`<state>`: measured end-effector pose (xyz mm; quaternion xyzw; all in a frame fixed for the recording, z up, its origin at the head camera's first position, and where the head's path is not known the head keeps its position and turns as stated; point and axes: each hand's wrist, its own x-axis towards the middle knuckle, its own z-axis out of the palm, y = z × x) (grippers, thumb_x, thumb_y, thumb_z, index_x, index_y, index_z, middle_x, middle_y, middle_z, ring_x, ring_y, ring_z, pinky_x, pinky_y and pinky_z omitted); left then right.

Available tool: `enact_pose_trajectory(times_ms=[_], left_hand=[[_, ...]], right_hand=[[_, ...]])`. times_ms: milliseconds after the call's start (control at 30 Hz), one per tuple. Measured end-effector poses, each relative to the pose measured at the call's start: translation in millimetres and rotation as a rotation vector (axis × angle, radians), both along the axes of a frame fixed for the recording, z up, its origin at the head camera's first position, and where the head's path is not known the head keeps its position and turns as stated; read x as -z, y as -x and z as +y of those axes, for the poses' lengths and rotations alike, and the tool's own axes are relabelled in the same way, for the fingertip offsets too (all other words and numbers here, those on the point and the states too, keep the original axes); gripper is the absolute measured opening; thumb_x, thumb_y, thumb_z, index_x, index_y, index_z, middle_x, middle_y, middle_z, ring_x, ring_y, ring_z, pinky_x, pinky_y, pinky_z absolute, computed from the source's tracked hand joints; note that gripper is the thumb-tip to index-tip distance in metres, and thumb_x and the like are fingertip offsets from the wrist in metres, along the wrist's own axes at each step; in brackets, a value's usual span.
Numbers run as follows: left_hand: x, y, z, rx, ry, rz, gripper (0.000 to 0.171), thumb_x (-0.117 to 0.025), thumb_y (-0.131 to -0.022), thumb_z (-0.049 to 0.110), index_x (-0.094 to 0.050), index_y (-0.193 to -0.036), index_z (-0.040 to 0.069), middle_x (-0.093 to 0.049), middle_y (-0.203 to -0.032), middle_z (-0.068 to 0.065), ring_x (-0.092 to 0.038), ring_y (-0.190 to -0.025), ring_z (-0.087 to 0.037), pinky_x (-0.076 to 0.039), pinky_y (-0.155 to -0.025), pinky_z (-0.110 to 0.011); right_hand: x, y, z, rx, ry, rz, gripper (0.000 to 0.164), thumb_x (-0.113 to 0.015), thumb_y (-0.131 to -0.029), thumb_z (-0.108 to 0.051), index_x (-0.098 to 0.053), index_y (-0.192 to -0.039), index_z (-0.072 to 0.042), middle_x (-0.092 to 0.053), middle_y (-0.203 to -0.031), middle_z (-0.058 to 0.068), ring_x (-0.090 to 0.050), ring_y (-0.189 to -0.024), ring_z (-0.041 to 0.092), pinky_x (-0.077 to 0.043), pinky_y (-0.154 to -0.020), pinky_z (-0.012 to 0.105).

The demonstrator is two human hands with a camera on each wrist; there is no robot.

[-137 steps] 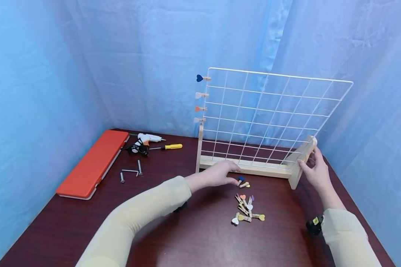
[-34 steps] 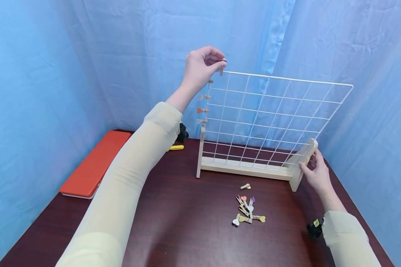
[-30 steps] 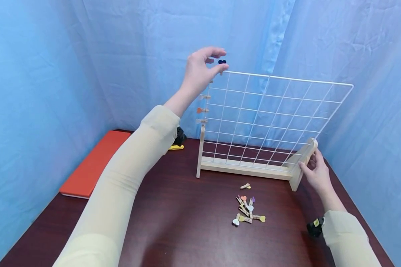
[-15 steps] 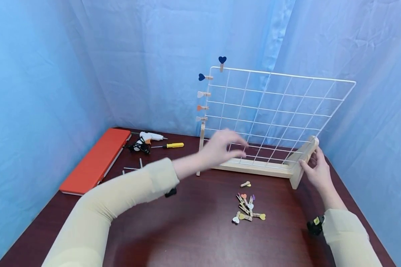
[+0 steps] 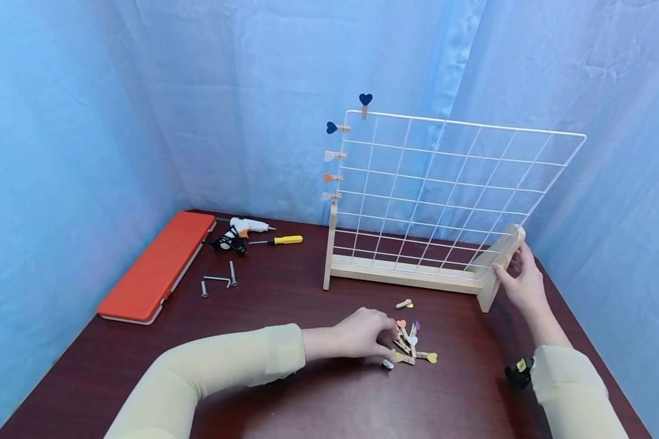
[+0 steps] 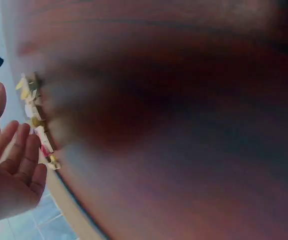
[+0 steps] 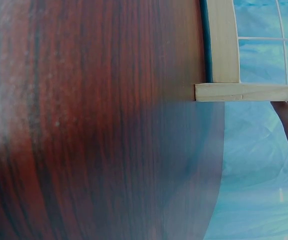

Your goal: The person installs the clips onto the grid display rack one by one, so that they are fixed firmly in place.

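Our left hand (image 5: 364, 334) open, fingers lightly bent, thumb apart, just beside loose heart clothespins (image 5: 412, 341) at its 3 o'clock. Our right hand (image 5: 524, 285) grips end of wooden stand (image 5: 406, 278). White grid (image 5: 456, 182) above stand; five clipped clothespins (image 5: 329, 178) at grid's 9 to 11 o'clock. Right hand's 6 o'clock: black wrist device (image 5: 513, 376), yellow label (image 5: 522, 364) too small for us to read.

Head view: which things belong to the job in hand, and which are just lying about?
Likely part of the job:
wire grid
wooden stand gripped by the right hand
clipped pegs
loose pegs by the left hand

Apparently just lying about:
red case
glue gun
screwdriver
bolts
hex key
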<state>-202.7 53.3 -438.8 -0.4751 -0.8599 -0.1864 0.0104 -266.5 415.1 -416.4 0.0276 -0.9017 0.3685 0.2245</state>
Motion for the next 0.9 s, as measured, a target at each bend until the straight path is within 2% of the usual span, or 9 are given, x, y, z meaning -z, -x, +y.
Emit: enact_pose_trajectory(times_ms=[100,200,267,367,533,633,733,800,900], left_hand=[[7.7,-2.2,1,-0.042,0.032,-0.015,0.032,-0.069,-0.065,0.055,-0.064,-0.075,0.025,-0.056,-0.07,0.015,-0.045,-0.066,0.003,-0.035,-0.062,-0.014],[12.4,-5.2,3,-0.066,0.055,-0.025,0.032,-0.069,-0.063,0.058,-0.062,-0.069,0.027,-0.054,-0.068,0.017,-0.043,-0.067,0.0,-0.033,-0.061,-0.016],[14.9,-6.5,4,-0.07,0.068,-0.01,0.031,-0.068,-0.064,0.058,-0.061,-0.068,0.028,-0.053,-0.068,0.018,-0.042,-0.067,-0.001,-0.032,-0.061,-0.018],[18.3,-8.1,5,-0.082,0.071,0.018,0.025,-0.069,-0.065,0.053,-0.06,-0.068,0.03,-0.05,-0.067,0.02,-0.04,-0.067,-0.001,-0.03,-0.059,-0.019],[20.4,-9.0,2,-0.082,0.064,0.036,0.016,-0.071,-0.065,0.038,-0.058,-0.065,0.028,-0.048,-0.066,0.016,-0.038,-0.066,-0.002,-0.028,-0.057,-0.018],[19.7,-6.8,0,-0.065,0.039,-0.009,0.015,-0.071,-0.065,0.03,-0.058,-0.066,0.025,-0.049,-0.066,0.014,-0.04,-0.064,-0.001,-0.029,-0.056,-0.014],[16.5,-2.5,-3,-0.058,-0.004,-0.11,0.014,-0.07,-0.065,0.021,-0.057,-0.07,0.02,-0.051,-0.063,0.013,-0.044,-0.058,0.002,-0.033,-0.052,-0.01],[13.4,1.0,-5,-0.057,-0.042,-0.182,0.013,-0.069,-0.067,0.016,-0.057,-0.072,0.017,-0.052,-0.061,0.013,-0.045,-0.054,0.005,-0.035,-0.051,-0.007],[7.0,6.5,-9,-0.048,-0.097,-0.249,0.012,-0.068,-0.071,0.013,-0.058,-0.076,0.015,-0.054,-0.061,0.013,-0.048,-0.053,0.006,-0.038,-0.052,-0.006]], right_hand=[[-0.9,-0.5,0,0.003,-0.012,-0.006,0.07,-0.055,-0.087,-0.02,-0.013,-0.142,-0.034,-0.04,-0.132,0.025,-0.045,-0.111,0.043,-0.045,-0.087,0.023],[-0.6,-0.4,1,0.004,-0.007,-0.006,0.071,-0.056,-0.087,-0.021,-0.013,-0.141,-0.036,-0.04,-0.132,0.025,-0.045,-0.111,0.042,-0.039,-0.079,0.006],[-0.5,-0.7,0,0.004,-0.007,-0.004,0.071,-0.055,-0.087,-0.02,-0.012,-0.141,-0.035,-0.04,-0.132,0.026,-0.045,-0.11,0.042,-0.04,-0.078,0.006],[-0.1,-0.8,0,0.006,-0.008,-0.002,0.07,-0.055,-0.087,-0.021,-0.012,-0.141,-0.035,-0.041,-0.131,0.025,-0.045,-0.11,0.04,-0.038,-0.076,0.004],[1.0,-1.1,1,0.009,-0.018,-0.001,0.07,-0.055,-0.087,-0.02,-0.013,-0.142,-0.034,-0.041,-0.131,0.025,-0.047,-0.112,0.032,-0.04,-0.079,0.007],[1.8,-1.2,1,0.007,-0.01,0.004,0.071,-0.056,-0.087,-0.02,-0.013,-0.141,-0.034,-0.042,-0.131,0.025,-0.048,-0.111,0.015,-0.039,-0.078,0.005],[2.0,-0.9,2,0.006,-0.003,0.014,0.07,-0.057,-0.087,-0.019,-0.015,-0.141,-0.033,-0.042,-0.13,0.026,-0.046,-0.106,0.0,-0.039,-0.077,0.005],[1.9,-0.8,2,0.004,-0.001,0.017,0.07,-0.057,-0.087,-0.019,-0.015,-0.141,-0.033,-0.042,-0.13,0.026,-0.044,-0.103,-0.005,-0.039,-0.076,0.005],[1.5,-1.1,1,0.0,0.002,0.021,0.07,-0.057,-0.086,-0.019,-0.015,-0.141,-0.034,-0.042,-0.129,0.027,-0.043,-0.102,-0.007,-0.038,-0.075,0.003]])
